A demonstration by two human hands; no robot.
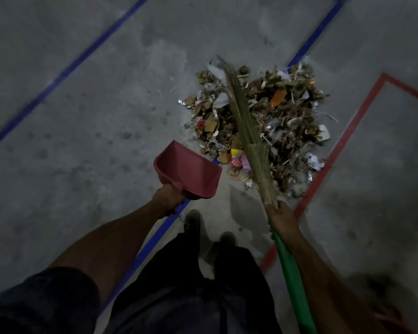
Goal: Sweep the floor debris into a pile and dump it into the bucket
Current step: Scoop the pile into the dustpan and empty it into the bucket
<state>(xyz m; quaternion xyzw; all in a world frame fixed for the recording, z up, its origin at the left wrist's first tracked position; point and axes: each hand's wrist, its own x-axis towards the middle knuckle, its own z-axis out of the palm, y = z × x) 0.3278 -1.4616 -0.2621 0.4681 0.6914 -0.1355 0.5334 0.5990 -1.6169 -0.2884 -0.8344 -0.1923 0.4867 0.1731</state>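
While fingers grip dustpan (187,171) and broom (245,121), mixed paper-and-leaf debris (282,121) sits piled.

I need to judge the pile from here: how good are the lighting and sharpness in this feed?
Head view: dim and low in contrast; the debris pile is soft but readable, the red dustpan and grass broom clear enough. The lower frame is nearly black, and a dark shadow lies at lower right. Wide-angle bending curves the blue floor line. No glare.
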